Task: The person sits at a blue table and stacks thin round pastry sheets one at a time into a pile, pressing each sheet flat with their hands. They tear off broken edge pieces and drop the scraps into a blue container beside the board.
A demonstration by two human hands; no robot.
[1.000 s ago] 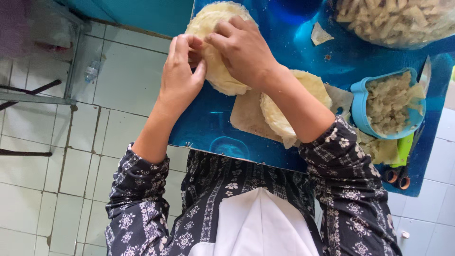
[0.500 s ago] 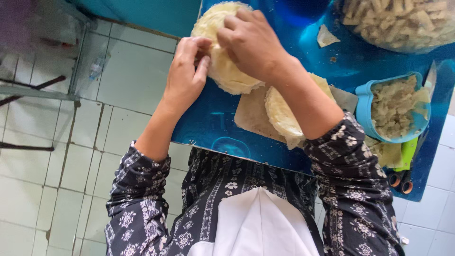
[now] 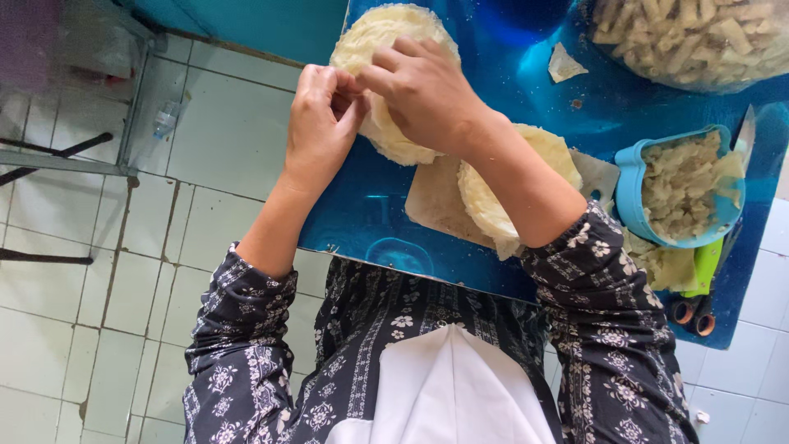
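- The round stack of thin, pale yellow pastry wrappers [image 3: 386,49] lies flat on the shiny blue counter [image 3: 362,214], at its far left corner
- Its edges look ragged and layered, the top sheet slightly crinkled
- Both hands lie over its near edge, hiding that part; the far half shows bare
- It sits just beside a second stack
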